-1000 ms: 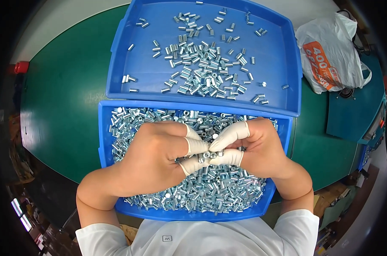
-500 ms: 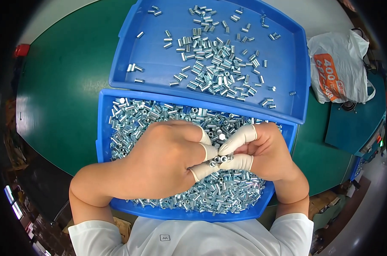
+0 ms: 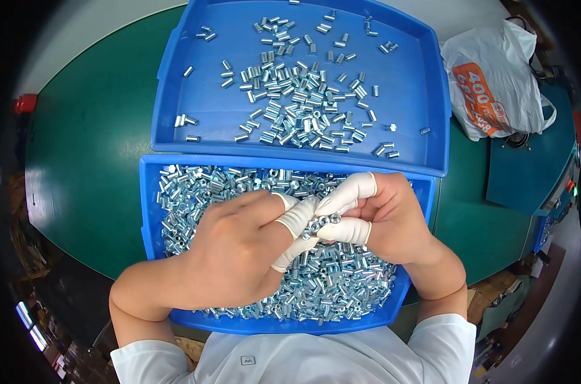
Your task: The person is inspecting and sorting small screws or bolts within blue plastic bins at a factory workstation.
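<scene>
A short row of shiny silver metal sleeves (image 3: 324, 220) is held near frame centre, side by side, rising rightward, their round open ends facing the camera. Similar loose pieces (image 3: 334, 279) lie heaped at mixed angles below centre and scattered across the upper middle.

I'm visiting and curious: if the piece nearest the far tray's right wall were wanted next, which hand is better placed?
Probably the right hand: it is nearer that lone piece, while the left hand lies farther left. Both meet at the held pieces, so neither is free.
</scene>
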`<state>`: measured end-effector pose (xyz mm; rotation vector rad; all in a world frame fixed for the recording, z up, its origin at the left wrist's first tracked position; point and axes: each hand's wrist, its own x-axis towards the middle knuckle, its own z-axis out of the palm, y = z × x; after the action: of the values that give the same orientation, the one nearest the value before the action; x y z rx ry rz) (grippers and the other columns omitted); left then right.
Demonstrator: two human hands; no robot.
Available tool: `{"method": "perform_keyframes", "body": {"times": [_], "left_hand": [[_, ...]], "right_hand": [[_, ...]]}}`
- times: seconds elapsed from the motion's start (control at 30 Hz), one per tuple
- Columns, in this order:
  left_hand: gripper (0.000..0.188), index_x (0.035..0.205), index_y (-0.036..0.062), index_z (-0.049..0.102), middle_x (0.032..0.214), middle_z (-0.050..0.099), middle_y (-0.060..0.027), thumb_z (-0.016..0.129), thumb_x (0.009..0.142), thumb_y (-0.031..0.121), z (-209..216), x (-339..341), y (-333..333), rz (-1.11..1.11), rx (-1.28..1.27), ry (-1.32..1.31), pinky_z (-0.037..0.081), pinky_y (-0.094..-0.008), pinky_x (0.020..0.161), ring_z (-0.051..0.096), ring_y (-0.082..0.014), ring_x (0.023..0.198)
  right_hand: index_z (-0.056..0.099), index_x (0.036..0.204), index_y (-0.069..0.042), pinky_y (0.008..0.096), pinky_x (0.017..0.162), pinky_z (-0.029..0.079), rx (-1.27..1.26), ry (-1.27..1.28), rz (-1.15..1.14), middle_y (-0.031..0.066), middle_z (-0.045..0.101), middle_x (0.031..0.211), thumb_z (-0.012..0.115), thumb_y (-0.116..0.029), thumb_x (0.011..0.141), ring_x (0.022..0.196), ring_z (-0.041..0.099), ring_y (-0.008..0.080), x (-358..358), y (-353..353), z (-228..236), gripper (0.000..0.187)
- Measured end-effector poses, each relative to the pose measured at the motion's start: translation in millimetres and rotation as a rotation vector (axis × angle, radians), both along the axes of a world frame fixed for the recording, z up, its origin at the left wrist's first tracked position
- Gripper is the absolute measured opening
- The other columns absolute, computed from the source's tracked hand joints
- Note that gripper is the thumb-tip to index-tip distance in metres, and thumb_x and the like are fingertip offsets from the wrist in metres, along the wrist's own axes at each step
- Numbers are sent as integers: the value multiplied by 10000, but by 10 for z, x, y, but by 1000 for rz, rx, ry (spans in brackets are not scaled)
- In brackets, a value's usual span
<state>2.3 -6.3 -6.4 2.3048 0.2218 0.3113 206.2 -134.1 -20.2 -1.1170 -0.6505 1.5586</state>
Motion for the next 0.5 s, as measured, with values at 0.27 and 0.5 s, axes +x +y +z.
{"method": "perform_keyframes", "body": {"times": [0.27, 0.5], "left_hand": [[505, 1210, -83, 690, 899, 645, -145, 792, 722, -3, -28, 58, 15, 36, -109, -74, 527, -403, 622, 632, -310, 729], [386, 1109, -28, 760, 869, 684, -114, 847, 739, 35, 38, 60, 57, 28, -217, -107, 521, -370, 600, 627, -263, 677]], "right_hand": [[689, 1049, 57, 332, 850, 623, 33, 54, 8, 164, 756, 1038, 754, 118, 851, 977, 749, 218, 10, 14, 18, 217], [718, 1047, 71, 351, 873, 628, 46, 22, 39, 181, 758, 1025, 760, 125, 837, 976, 750, 231, 26, -17, -7, 221]]}}
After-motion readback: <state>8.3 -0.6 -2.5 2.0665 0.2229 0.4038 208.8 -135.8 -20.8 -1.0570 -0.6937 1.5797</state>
